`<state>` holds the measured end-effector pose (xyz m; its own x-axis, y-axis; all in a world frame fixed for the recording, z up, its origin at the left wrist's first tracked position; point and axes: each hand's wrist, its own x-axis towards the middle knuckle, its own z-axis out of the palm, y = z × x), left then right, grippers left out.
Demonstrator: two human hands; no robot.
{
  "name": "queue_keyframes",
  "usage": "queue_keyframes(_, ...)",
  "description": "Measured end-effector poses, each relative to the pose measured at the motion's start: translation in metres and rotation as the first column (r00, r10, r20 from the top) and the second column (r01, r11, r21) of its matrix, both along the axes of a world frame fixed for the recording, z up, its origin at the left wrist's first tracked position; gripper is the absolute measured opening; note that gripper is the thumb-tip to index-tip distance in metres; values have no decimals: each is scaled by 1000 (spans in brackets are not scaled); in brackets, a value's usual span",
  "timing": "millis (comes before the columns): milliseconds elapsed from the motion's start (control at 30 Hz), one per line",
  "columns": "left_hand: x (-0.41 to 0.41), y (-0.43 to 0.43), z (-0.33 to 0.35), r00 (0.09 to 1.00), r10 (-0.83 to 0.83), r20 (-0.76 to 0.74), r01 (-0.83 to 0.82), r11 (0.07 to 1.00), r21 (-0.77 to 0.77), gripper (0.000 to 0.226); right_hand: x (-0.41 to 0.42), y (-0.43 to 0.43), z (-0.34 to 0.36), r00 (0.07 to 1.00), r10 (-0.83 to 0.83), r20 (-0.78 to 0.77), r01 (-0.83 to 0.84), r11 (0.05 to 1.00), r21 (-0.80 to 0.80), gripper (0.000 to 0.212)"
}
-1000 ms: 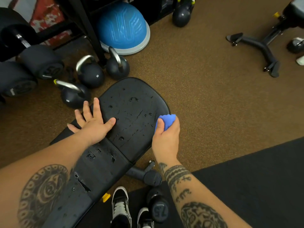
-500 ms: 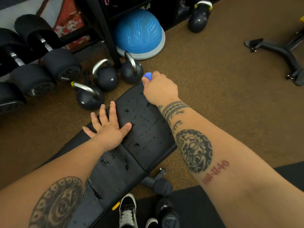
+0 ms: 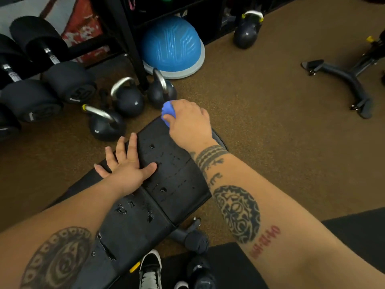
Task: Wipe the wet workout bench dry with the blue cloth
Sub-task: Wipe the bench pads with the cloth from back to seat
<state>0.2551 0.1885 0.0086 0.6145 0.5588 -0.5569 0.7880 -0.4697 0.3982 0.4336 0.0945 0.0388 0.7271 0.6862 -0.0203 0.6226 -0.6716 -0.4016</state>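
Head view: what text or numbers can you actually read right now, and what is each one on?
"50": on the end face of the dumbbell at left.
Small white marks on three kettlebells: too small to read.
Red digits tattooed on the right forearm: date-like, too blurred to read surely.
Label on the dumbbell handle: unreadable.
Bench and cloth: no text seen.

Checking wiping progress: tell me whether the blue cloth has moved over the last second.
Yes. The blue cloth went from the bench's right edge to its far end, near the kettlebells.

head view, looking down, close overhead
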Motion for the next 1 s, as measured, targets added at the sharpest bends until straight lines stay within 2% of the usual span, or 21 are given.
queue_keyframes(100, 0, 0, 1, 1000, -18, -20, 17, 1000, -3, 99, 2, -37, -1, 953, -251, -169, 260, 965, 31, 41)
queue_keyframes(167, 0, 0, 1, 999, -25, -29, 25, 1000, 4, 99, -14, -73, -5, 908, -353, -225, 375, 925, 64, 43)
queue_keyframes(333, 2, -1, 4, 998, -26, -55, 25, 1000, -6, 99, -79, -131, -2, 861, -458, -221, 478, 877, 42, 59)
queue_keyframes(433, 2, -2, 4, 998, -20, -59, 21, 1000, 3, 99, -76, -141, 3, 862, -499, -92, 498, 866, -36, 52)
queue_keyframes(500, 1, -2, 4, 998, -25, -60, 25, 1000, 1, 98, -54, -126, 6, 875, -483, -16, 483, 875, 37, 47)
queue_keyframes(600, 1, -2, 2, 998, -30, -49, 30, 1000, 6, 97, -46, -95, -3, 974, -209, 82, 210, 978, -4, 50)
queue_keyframes(767, 2, -2, 2, 999, -28, -44, 29, 999, 15, 97, -110, -145, -22, 987, 72, 142, -63, 996, -66, 54)
queue_keyframes(833, 2, -2, 2, 999, -23, -48, 24, 1000, 20, 97, -115, -155, -27, 989, 56, 134, -46, 996, -76, 56)
queue_keyframes(933, 2, -2, 1, 999, -26, -43, 27, 999, 25, 97, -90, -114, -24, 976, -172, 135, 182, 981, -63, 59)
queue_keyframes(1000, 1, -1, 0, 999, -31, -39, 32, 999, 33, 97, -67, -71, -21, 961, -242, 130, 253, 965, -69, 61)
